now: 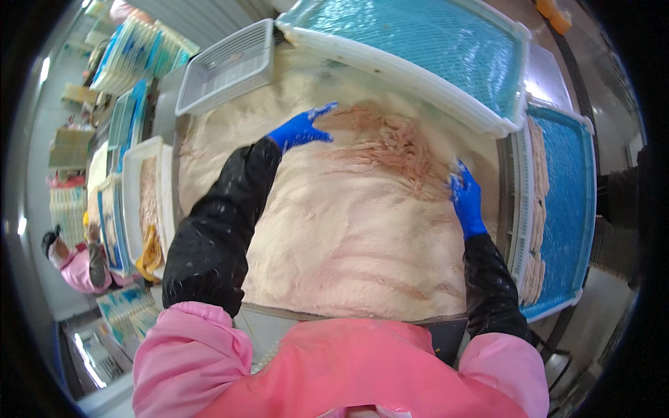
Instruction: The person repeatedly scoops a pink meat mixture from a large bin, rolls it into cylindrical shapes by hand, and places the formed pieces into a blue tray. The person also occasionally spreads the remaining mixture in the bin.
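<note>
A wide bed of pale breading crumbs or flour covers the work table before me. On its far half lies a loose heap of raw, pinkish meat strips, partly dusted. My left hand, in a blue glove coated with powder, is at the left of the heap with thumb and fingers spread, and holds nothing. At the heap's lower right is my right hand, also blue-gloved and powdery at the fingertips. Its fingers point away from me; whether they touch any meat is hard to tell.
A grey plastic basket stands at the back left. A white-rimmed tray with blue mesh spans the back. On the right, another blue tray holds rows of coated pieces. A white tub is left; beyond it works a person in pink.
</note>
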`<state>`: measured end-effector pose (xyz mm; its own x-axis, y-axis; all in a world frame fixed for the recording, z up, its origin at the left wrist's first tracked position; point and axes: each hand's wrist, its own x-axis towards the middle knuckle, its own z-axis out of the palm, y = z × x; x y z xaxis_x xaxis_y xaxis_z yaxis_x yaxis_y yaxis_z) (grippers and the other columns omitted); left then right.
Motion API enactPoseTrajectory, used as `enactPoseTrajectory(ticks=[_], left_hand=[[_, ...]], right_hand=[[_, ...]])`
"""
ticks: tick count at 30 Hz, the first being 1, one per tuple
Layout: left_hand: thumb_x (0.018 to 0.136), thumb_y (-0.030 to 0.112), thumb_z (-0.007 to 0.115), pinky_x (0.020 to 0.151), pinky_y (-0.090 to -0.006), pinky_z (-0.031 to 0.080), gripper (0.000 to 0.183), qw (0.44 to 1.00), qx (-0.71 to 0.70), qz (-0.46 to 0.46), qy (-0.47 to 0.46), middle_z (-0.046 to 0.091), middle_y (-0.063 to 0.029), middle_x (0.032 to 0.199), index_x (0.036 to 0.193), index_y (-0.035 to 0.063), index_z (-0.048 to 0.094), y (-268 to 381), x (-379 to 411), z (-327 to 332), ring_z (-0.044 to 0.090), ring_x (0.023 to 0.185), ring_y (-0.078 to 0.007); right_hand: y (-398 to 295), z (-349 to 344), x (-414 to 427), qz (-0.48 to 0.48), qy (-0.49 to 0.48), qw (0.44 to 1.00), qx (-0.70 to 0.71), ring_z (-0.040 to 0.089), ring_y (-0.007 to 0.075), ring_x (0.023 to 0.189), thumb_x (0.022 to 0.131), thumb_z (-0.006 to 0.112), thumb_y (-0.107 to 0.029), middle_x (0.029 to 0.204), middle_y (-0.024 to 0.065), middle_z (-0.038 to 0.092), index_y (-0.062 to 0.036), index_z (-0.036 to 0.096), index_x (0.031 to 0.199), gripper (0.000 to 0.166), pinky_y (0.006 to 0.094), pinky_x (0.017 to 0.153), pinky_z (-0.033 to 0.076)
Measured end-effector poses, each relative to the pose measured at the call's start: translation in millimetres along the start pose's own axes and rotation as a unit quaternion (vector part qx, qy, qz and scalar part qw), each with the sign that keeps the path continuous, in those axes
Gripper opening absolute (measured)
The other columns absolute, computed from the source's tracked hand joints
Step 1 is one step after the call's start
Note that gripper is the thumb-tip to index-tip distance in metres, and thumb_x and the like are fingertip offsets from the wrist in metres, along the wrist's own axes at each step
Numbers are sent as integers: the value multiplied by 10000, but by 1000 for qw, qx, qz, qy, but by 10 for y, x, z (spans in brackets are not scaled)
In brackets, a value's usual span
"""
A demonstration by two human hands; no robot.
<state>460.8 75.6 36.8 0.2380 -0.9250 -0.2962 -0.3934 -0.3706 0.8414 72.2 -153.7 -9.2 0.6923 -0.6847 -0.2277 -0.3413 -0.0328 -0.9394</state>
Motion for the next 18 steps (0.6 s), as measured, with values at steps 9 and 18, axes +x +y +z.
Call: enactPoseTrajectory(ticks=[9,18], left_hand=[[874,101,649,1125,-383,306,392,930,-8,-99,354,513,-85,1401,1265,102,614,-383,-2623,1358,367,1375,-281],[745,331,775,1095,-433,294,774,763,173,-274,560,350,-185,1469,1416,135,440,-1649,-3628,844,366,1323,-372]], right_hand=[[-378,1736,-642,-349,-139,890,-258,554,289,1193,911,539,-21,1364,147,531,-59,496,1374,466,365,960,448],[-621,3137,-1085,-290,-248,911,-154,537,339,1196,869,544,-24,1297,165,559,-88,529,1337,473,372,957,461]])
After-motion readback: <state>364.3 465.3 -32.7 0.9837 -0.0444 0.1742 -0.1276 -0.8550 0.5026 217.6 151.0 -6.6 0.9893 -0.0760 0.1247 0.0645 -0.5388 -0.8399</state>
